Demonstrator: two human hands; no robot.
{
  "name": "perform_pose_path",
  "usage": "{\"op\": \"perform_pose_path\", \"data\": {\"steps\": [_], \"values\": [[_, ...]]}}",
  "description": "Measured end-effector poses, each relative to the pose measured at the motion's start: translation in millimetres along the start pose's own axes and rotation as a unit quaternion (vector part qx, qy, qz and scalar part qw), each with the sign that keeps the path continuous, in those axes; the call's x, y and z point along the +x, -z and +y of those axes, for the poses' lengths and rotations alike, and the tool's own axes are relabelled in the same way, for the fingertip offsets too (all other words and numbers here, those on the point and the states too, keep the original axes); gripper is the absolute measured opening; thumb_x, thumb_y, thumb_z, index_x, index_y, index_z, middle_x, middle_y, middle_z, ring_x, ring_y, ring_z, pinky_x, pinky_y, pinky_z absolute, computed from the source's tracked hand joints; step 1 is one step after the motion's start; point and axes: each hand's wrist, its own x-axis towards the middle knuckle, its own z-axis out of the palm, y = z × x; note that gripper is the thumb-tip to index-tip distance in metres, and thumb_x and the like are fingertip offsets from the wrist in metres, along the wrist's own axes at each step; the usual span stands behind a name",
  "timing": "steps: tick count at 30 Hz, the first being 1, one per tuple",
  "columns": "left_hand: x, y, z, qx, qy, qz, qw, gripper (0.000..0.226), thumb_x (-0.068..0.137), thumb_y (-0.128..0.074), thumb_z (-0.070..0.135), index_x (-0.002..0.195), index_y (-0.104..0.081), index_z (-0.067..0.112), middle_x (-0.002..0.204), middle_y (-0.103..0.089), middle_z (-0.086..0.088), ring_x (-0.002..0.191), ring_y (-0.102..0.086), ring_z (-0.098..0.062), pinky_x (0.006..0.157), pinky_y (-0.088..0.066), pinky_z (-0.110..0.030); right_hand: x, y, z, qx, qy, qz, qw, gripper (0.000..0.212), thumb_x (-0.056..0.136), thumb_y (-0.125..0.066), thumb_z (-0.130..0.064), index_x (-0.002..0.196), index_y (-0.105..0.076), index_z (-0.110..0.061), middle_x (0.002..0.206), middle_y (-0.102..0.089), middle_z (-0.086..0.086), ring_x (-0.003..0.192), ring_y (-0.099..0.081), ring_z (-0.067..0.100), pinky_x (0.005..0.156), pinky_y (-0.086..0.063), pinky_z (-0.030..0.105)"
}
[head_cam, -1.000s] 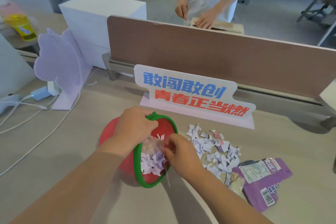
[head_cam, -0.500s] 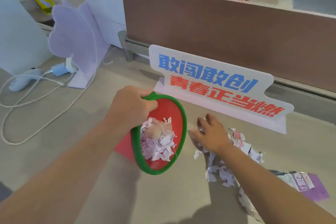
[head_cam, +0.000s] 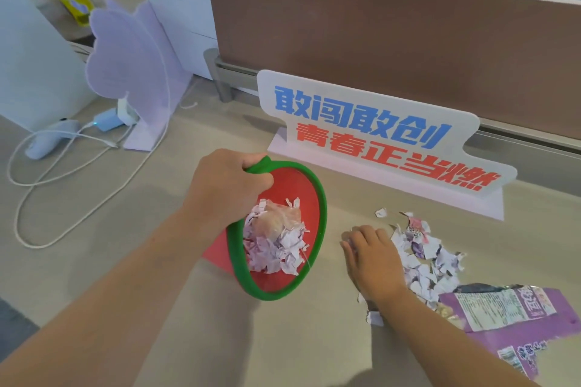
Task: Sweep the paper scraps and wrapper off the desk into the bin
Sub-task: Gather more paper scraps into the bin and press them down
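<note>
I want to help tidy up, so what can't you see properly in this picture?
- Head view: whether more paper scraps lie under the right hand; its palm covers that spot.
- Head view: the floor of the bin, buried under scraps and crumpled plastic.
- Head view: the far end of the wrapper, cut off by the right edge; its print is too small to read.

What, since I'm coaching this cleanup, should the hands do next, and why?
Probably the right hand should sweep the scraps leftward into the bin: it lies flat beside the pile, and the left hand holds the bin tipped toward it.
</note>
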Motion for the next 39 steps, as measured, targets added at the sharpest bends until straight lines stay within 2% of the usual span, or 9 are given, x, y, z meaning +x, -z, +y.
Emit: {"op": "perform_pose_path", "data": {"steps": [5,10,13,16,21,23,25,31,39], "values": [[-3,3,-7,-0.010,-0.027,-0.003,1.000,0.014,0.070,-0.066,0.021,0.067,-0.067,0.034,0.074,-0.071,-0.011,0.060,-0.058,-0.018,0.061,-0.047,-0.023,1,4,-7,-0.032,0.006,-0.018,0.999,0.004,0.081,-0.063,-0.021,0.082,-0.059,-0.020,0.068,-0.058,-0.002,0.058,-0.054,0.022,0.041,-0.035,0.029],[-7,7,-21,-0.045,-0.038,-0.001,0.998,0.006,0.067,-0.064,0.024,0.066,-0.068,0.019,0.063,-0.063,-0.011,0.057,-0.048,-0.011,0.060,-0.043,-0.024,18,28,-21,0.084,-0.160,-0.123,0.976,0.010,0.083,-0.053,-0.008,0.080,-0.047,-0.016,0.084,-0.055,0.007,0.075,-0.057,0.027,0.056,-0.040,0.031],[-7,14,-24,-0.114,-0.010,-0.002,0.993,0.027,0.071,-0.066,0.015,0.052,-0.064,0.034,0.062,-0.061,-0.002,0.050,-0.050,-0.003,0.050,-0.039,-0.010,32,77,-54,0.274,-0.223,0.072,0.933,0.022,0.095,-0.039,-0.019,0.077,-0.047,-0.009,0.073,-0.055,0.010,0.068,-0.052,0.029,0.056,-0.032,0.033],[-7,16,-27,-0.151,-0.015,-0.015,0.988,0.027,0.071,-0.065,0.015,0.058,-0.067,0.038,0.065,-0.057,0.004,0.058,-0.048,-0.011,0.057,-0.043,-0.023,42,128,-114,0.374,-0.165,0.195,0.892,0.022,0.097,-0.038,-0.026,0.080,-0.046,-0.016,0.067,-0.050,-0.004,0.063,-0.048,0.011,0.054,-0.031,0.028],[-16,14,-35,-0.286,-0.011,-0.030,0.958,0.043,0.073,-0.068,0.012,0.077,-0.069,0.055,0.075,-0.070,0.011,0.070,-0.060,-0.008,0.079,-0.052,-0.032,57,105,-174,0.290,-0.063,0.021,0.955,0.045,0.093,-0.025,-0.043,0.085,-0.056,-0.012,0.089,-0.059,0.012,0.086,-0.051,0.029,0.082,-0.041,0.041],[-16,15,-47,-0.364,0.017,-0.048,0.930,0.038,0.077,-0.068,0.007,0.081,-0.075,0.043,0.085,-0.073,0.008,0.080,-0.064,-0.012,0.085,-0.051,-0.033,59,92,-177,0.148,-0.033,-0.081,0.985,0.068,0.081,-0.007,-0.052,0.094,-0.061,-0.014,0.104,-0.060,0.015,0.098,-0.049,0.034,0.092,-0.037,0.048],[-12,17,-62,-0.413,0.050,-0.066,0.907,0.030,0.081,-0.065,0.003,0.100,-0.075,0.025,0.100,-0.073,0.000,0.096,-0.067,-0.018,0.092,-0.050,-0.036,58,89,-176,0.102,0.009,-0.123,0.987,0.061,0.084,-0.012,-0.049,0.103,-0.063,-0.019,0.114,-0.061,0.009,0.106,-0.046,0.034,0.097,-0.034,0.046],[-3,23,-75,-0.403,0.082,-0.098,0.906,0.025,0.081,-0.060,0.002,0.097,-0.075,0.015,0.098,-0.073,-0.013,0.090,-0.066,-0.024,0.087,-0.051,-0.038,63,116,-192,0.147,0.048,-0.030,0.987,0.036,0.087,-0.043,-0.040,0.114,-0.062,-0.027,0.127,-0.060,-0.001,0.123,-0.046,0.023,0.109,-0.028,0.043],[3,26,-72,-0.369,0.099,-0.067,0.922,0.025,0.078,-0.065,0.003,0.092,-0.076,0.021,0.087,-0.075,-0.009,0.076,-0.066,-0.022,0.087,-0.053,-0.044,55,168,-169,0.266,-0.079,0.111,0.954,0.021,0.092,-0.049,-0.024,0.099,-0.068,-0.018,0.098,-0.065,-0.006,0.093,-0.051,0.010,0.083,-0.034,0.024]]}}
